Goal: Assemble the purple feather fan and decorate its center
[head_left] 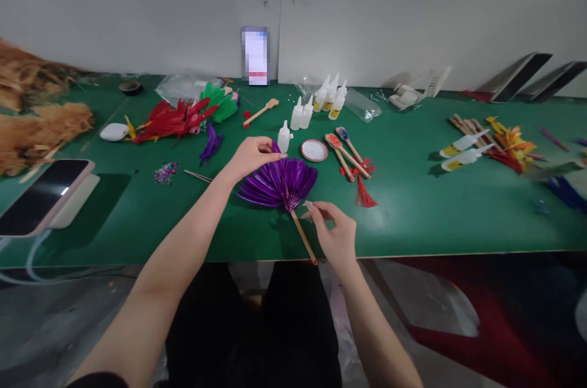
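Pale wall panels [367, 9] are seen behind a green table [403, 204], on which a purple feather fan [287, 183] is laid at the near middle. Its feathers are spread toward the far side, and its wooden handle [302, 235] is pointed toward the near edge. Over the far left part of the fan the left hand [254, 157] is held, its fingers curled toward the thumb; a purple feather tip is seen beside them, but whether it is pinched cannot be told. Just right of the fan's base the right hand [337, 229] is held, its thumb and index finger brought close together; something small and pale is seen at their tips, too small to be made out. A small white bottle [284, 140] is stood just beyond the left hand, with a round red-rimmed dish [314, 160] to its right. Farther right, carved wooden sticks [340, 157] are laid beside a red tassel [365, 194]. More bottles [330, 96] are grouped at the far side. To the left, red feathers [169, 119], green feathers [222, 104] and a scatter of shiny bits [166, 172] are placed; a phone [255, 55] is propped against the wall, its screen blurred.
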Action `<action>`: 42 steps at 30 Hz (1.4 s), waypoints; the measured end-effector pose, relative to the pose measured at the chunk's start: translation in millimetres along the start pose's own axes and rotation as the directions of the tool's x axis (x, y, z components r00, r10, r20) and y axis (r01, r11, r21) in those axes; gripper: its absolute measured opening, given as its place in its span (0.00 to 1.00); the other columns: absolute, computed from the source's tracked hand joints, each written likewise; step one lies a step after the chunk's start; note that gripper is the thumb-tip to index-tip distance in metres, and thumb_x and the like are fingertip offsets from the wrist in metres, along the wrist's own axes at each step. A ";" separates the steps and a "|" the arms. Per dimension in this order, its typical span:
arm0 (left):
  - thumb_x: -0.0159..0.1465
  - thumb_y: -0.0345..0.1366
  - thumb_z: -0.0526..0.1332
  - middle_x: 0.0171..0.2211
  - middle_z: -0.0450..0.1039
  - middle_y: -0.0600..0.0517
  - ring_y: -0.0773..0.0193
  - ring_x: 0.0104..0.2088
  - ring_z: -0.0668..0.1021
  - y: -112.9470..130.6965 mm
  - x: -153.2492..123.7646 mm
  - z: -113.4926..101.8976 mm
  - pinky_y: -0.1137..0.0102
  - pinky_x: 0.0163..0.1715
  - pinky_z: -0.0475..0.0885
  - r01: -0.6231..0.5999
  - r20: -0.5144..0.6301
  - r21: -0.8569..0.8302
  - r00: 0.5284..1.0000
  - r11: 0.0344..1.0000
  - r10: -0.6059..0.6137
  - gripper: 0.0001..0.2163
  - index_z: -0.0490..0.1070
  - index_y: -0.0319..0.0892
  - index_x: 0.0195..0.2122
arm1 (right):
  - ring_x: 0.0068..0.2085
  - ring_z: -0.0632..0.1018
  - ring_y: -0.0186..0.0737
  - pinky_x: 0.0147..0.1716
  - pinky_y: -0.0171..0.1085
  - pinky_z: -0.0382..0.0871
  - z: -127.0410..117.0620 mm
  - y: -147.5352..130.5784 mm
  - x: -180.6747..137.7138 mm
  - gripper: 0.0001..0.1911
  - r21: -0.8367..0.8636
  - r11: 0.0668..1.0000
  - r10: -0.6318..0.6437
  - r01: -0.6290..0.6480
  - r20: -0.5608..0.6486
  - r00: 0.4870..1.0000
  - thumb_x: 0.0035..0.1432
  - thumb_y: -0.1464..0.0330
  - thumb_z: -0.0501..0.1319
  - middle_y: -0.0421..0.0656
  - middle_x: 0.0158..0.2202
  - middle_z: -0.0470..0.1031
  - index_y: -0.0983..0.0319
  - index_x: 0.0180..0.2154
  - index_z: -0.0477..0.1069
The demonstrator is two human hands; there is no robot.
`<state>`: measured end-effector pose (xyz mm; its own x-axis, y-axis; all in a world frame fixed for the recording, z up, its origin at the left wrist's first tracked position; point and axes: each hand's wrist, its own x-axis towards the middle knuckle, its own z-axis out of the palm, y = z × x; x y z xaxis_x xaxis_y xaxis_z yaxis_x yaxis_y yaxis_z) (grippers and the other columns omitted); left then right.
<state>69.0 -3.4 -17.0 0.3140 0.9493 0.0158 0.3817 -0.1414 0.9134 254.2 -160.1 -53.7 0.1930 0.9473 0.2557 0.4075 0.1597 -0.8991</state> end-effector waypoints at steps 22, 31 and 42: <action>0.52 0.40 0.68 0.24 0.74 0.52 0.65 0.28 0.75 -14.8 0.1 14.6 0.68 0.32 0.67 0.056 0.134 0.069 0.989 0.996 -0.065 0.09 0.72 0.40 0.27 | 0.66 0.54 0.55 0.60 0.59 0.56 15.6 14.1 -7.1 0.40 -0.364 0.873 -0.253 0.325 0.232 0.939 0.58 0.60 0.60 0.50 0.66 0.51 0.51 0.66 0.41; 0.52 0.42 0.70 0.36 0.71 0.50 0.56 0.45 0.71 -20.6 4.2 12.9 0.61 0.49 0.64 -0.078 0.042 0.423 0.997 0.903 0.067 0.13 0.77 0.44 0.36 | 0.67 0.52 0.56 0.60 0.61 0.52 15.6 14.8 -7.4 0.36 -0.428 0.842 -0.216 0.328 0.289 0.933 0.59 0.56 0.58 0.50 0.67 0.49 0.52 0.65 0.48; 0.64 0.42 0.57 0.39 0.71 0.47 0.58 0.40 0.72 -29.1 8.5 -2.6 0.61 0.46 0.66 0.054 -0.047 0.376 0.998 0.925 -0.039 0.13 0.78 0.42 0.41 | 0.68 0.48 0.55 0.61 0.62 0.48 17.1 11.8 -1.9 0.30 -0.465 0.805 -0.210 0.368 0.356 0.911 0.61 0.56 0.55 0.51 0.68 0.45 0.54 0.63 0.55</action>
<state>58.4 9.4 -42.4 0.2573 0.9663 -0.0009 0.6967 -0.1849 0.6932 243.4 -155.2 -70.9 -0.2277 0.9279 0.2952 0.8145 0.3476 -0.4645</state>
